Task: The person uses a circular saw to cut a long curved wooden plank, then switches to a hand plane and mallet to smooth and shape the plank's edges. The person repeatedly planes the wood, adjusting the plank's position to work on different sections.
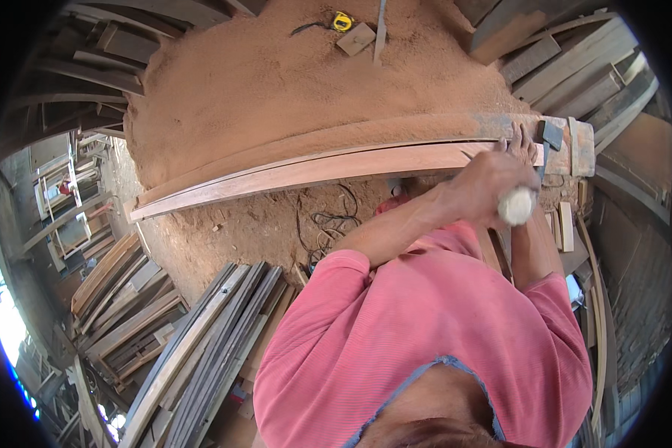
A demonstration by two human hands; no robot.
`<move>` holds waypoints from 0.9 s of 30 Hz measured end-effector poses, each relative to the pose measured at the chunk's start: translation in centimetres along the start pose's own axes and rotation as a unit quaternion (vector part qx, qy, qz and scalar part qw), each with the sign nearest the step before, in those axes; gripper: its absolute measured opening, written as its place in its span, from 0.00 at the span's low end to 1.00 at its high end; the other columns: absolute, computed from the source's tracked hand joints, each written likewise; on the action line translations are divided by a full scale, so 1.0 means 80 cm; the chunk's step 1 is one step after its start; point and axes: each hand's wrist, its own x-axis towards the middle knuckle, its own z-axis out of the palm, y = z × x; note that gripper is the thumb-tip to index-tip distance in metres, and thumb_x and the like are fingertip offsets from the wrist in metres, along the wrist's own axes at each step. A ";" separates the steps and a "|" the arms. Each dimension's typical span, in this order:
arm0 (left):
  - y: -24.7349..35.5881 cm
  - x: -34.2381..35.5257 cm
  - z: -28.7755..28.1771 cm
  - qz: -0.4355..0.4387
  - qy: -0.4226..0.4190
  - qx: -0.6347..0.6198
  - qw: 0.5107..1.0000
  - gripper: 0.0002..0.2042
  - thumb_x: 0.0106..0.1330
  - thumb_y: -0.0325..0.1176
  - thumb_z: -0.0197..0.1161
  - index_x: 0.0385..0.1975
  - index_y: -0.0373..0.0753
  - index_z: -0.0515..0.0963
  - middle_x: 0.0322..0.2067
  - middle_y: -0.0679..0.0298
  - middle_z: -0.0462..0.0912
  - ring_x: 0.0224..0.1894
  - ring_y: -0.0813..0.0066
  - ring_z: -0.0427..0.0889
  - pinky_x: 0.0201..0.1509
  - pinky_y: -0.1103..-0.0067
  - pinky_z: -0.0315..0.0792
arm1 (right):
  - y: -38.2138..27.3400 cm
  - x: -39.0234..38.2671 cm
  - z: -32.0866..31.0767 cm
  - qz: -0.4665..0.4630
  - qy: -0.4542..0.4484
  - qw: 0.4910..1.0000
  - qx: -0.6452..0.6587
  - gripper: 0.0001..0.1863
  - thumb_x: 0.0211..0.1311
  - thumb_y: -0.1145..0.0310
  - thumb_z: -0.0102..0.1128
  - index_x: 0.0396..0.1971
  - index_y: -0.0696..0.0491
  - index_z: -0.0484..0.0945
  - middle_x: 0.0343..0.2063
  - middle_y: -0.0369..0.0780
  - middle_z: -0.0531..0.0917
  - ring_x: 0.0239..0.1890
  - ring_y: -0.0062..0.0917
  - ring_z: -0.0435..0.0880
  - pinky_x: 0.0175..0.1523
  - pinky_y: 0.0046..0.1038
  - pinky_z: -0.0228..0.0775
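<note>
My left arm crosses in front of me to the right, and its fist, my left hand (489, 185), is closed over the right end of a long reddish board (306, 170). From that fist sticks the pale, rounded end of a handle (515, 207); the tool's other end is hidden. Partly covered by the fist, my right hand (524, 143) rests at the board's right end with fingers stretched out. Just right of these fingers is a dark block-shaped metal piece (551, 134), perhaps a clamp or hammer head. The board lies along a dusty wooden bench plank (576, 145).
Sawdust (299, 89) covers the ground beyond the bench, with a yellow tape measure (343, 22) and a small wood block (356, 39). Black cord (332, 218) coils on the near side. Stacked timber (201, 351) lies at lower left; more planks (575, 67) lean at far right.
</note>
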 end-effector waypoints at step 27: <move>-0.051 -0.213 -0.267 -0.261 0.349 -0.017 0.900 0.11 0.61 0.21 0.66 0.43 0.37 0.77 0.30 0.67 0.80 0.26 0.81 0.81 0.30 0.82 0.77 | 0.178 -0.060 0.029 0.366 -0.140 0.826 0.406 0.14 0.52 0.57 0.66 0.27 0.52 0.80 0.21 0.31 0.74 0.23 0.20 0.71 0.31 0.30 0.62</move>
